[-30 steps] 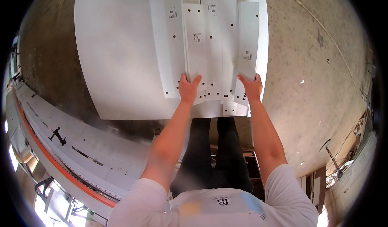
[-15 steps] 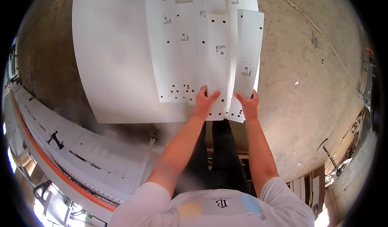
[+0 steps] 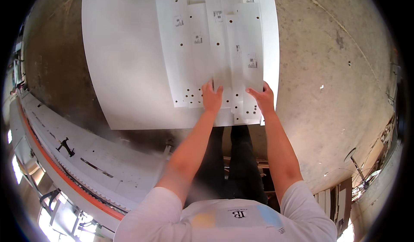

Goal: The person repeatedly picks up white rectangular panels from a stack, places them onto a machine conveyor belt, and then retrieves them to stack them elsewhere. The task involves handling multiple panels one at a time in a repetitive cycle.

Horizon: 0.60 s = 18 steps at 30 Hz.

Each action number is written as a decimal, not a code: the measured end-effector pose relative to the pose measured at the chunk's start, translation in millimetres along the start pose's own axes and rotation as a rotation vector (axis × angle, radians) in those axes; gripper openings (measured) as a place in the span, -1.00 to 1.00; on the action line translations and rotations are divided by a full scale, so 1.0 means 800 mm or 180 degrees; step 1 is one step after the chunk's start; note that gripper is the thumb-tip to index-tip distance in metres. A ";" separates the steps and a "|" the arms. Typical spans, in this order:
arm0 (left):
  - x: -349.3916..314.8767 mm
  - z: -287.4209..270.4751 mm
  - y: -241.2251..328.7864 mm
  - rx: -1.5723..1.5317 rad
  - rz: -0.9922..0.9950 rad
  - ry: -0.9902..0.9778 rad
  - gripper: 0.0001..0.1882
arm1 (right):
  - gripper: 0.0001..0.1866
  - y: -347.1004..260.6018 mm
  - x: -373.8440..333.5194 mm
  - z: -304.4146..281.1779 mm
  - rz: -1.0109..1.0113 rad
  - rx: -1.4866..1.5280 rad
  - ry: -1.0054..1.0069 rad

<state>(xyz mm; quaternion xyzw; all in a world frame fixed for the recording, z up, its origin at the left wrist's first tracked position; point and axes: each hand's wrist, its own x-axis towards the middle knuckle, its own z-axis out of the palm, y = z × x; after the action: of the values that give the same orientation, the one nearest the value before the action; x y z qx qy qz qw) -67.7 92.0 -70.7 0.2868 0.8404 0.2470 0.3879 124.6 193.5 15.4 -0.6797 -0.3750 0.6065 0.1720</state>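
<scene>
Flat white panels (image 3: 198, 61) with small dark holes and printed labels lie side by side and overlapping on a large white board (image 3: 125, 69). At their near end, my left hand (image 3: 212, 97) has its thumb on top of one panel and its fingers at that panel's left edge, partly hidden. My right hand (image 3: 264, 99) holds the right long edge of another labelled panel (image 3: 250, 39), thumb on top and fingers over the side. That panel overlaps a narrow panel to its left. Both hands are near the front edge of the board.
A concrete floor (image 3: 319, 125) surrounds the board. At the lower left runs a long white machine bed (image 3: 108, 155) with an orange-red strip (image 3: 64, 177). Stacked boards (image 3: 332, 203) stand at the lower right, near a thin metal stand (image 3: 358, 168).
The right-hand panel has shifted left and lies flatter, now overlapping the narrow panel. My left hand has moved slightly left and away from me; my right hand has moved slightly away from me.
</scene>
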 end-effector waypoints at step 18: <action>0.013 0.018 0.054 -0.0150 -0.0518 0.0415 -0.61 | -0.21 0.006 0.043 0.010 0.0452 -0.0367 -0.0700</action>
<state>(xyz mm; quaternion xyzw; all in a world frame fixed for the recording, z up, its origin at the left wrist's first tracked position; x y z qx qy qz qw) -49.4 133.1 -56.8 0.1917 0.8783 0.2525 0.3578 117.8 213.2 -13.4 -0.6427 -0.3768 0.6654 0.0472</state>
